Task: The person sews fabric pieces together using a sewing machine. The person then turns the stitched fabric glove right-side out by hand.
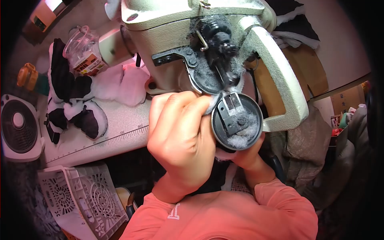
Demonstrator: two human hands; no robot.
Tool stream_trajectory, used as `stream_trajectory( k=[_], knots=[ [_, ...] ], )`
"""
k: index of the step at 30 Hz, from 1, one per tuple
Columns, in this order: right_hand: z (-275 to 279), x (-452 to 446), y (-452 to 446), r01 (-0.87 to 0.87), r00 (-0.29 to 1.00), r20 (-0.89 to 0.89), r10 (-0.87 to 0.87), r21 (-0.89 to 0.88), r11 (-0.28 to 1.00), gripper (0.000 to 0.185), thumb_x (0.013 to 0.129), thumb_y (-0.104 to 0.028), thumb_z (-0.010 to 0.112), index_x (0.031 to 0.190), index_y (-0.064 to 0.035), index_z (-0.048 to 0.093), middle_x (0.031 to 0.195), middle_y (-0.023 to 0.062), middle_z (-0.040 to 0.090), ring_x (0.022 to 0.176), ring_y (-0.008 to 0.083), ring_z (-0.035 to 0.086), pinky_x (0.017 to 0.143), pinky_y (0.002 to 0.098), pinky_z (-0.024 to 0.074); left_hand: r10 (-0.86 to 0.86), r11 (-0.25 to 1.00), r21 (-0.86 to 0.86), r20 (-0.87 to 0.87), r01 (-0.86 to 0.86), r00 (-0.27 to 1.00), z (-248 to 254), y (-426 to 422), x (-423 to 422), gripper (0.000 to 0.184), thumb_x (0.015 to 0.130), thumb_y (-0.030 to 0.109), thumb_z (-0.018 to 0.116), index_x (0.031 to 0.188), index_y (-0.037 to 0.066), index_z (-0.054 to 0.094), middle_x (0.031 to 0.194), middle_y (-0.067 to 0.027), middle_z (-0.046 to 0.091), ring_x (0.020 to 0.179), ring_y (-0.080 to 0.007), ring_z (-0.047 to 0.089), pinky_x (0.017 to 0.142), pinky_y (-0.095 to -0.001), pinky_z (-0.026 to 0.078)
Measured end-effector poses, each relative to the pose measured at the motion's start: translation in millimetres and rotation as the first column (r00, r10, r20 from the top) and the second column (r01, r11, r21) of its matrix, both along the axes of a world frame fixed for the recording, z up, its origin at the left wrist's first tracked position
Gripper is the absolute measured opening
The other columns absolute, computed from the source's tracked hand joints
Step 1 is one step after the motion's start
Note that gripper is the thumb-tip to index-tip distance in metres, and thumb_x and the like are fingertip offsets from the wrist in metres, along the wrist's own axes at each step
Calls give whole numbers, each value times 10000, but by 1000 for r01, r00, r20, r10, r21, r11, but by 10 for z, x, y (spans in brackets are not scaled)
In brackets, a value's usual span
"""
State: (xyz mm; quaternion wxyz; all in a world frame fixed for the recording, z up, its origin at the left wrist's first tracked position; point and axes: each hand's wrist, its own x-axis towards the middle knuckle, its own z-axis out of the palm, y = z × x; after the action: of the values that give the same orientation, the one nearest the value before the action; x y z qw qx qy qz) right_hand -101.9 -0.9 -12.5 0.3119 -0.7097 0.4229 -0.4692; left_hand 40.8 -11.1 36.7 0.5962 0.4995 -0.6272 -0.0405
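Note:
An overhead-type fur sewing machine (160,38) stands in front of me, with a round black toothed disc (258,120) low at its front. White lint (240,141) lies on the disc. My left hand (180,128) is closed at the disc's left edge, its thumb and fingers pinching a piece of fluffy fabric (216,99) just below the needle area. My right hand (249,155) is under the disc's lower right side, its fingers hidden behind it. White fluff and dark cloth show below the disc between my hands.
Black and white fluffy pieces (86,120) lie on the table (120,138), which has a printed ruler edge. A clear plastic jar (82,48) stands by the handwheel side. Left are a small fan (18,124) and a white plastic basket (80,196). A curved machine arm (286,80) rises on the right.

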Motion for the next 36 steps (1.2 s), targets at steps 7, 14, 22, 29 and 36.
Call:
stream_trajectory(
  k=[7,14,22,29,36],
  knots=[
    [-97,148,29,94,995,33,-91,-78,993,386,764,-213,715,1078,-6,628,1008,108,654,893,269,617,769,402,443,8,1000,-24,-8,-8,1000,-32,1,-46,279,565,-120,719,823,-20,679,755,-104,599,741,-284,588,667,-354,496],
    [-181,217,127,176,972,166,-168,-37,984,367,707,-165,782,1012,-8,651,953,120,658,853,283,620,735,402,437,-12,1000,-23,-43,11,999,-48,6,-59,259,590,-116,723,828,-22,684,758,-109,598,741,-284,595,669,-353,496],
    [239,295,259,45,947,-288,-144,-324,945,453,780,-80,724,1194,57,602,1192,190,616,1059,308,621,950,465,449,59,994,79,169,-73,984,253,99,24,227,663,-107,704,864,-2,689,775,-98,590,641,-239,601,584,-319,487],
    [188,433,188,62,916,-322,-238,-472,880,307,726,-90,666,1017,1,695,943,139,678,818,280,655,733,415,522,54,990,112,235,-82,970,336,112,50,221,669,-111,697,865,-10,686,777,-102,587,651,-237,608,592,-322,491],
    [-279,525,150,-54,877,-425,-227,-554,831,334,840,-160,620,1139,-12,629,1113,154,627,1027,312,586,900,443,446,-28,995,97,177,11,984,233,73,116,243,666,-155,682,870,-24,683,804,-115,602,690,-225,626,625,-301,501]
  ],
)
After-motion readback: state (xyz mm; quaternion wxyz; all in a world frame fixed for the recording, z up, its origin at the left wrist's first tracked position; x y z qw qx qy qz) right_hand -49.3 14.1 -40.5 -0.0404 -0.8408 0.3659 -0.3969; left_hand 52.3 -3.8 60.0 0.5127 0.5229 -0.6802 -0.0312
